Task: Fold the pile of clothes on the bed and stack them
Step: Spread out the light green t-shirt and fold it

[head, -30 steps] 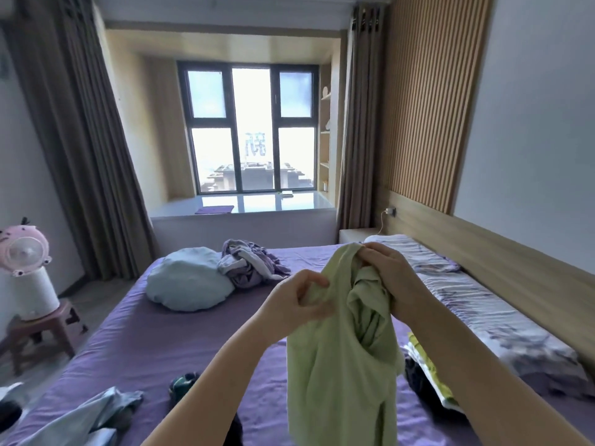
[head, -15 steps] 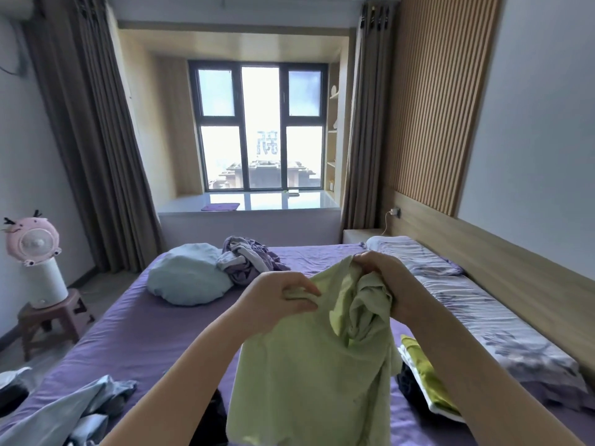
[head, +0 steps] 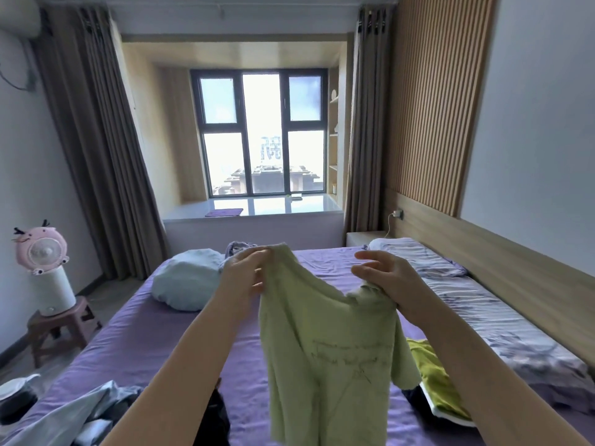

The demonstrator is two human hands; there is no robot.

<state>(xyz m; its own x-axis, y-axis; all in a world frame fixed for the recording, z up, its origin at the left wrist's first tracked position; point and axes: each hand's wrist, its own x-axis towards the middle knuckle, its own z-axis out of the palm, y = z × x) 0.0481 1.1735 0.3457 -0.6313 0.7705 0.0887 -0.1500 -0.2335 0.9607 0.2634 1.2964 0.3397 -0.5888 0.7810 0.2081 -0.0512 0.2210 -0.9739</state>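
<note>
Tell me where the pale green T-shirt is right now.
In the head view, the pale green T-shirt hangs centre frame above the purple bed, held up at its top edge between the left hand and right hand.

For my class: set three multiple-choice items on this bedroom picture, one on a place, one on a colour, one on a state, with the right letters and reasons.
1. Where is the pale blue pillow?
A. on the bed
B. on the stool
C. on the window ledge

2. What colour is the shirt being held?
A. red
B. pale green
C. black

3. How is the shirt now?
A. folded flat
B. held up, hanging
C. stacked

Answers: 1 A, it lies on the purple sheet. 2 B, its cloth is light green. 3 B, the left hand and right hand grip its top corners above the bed.
</note>
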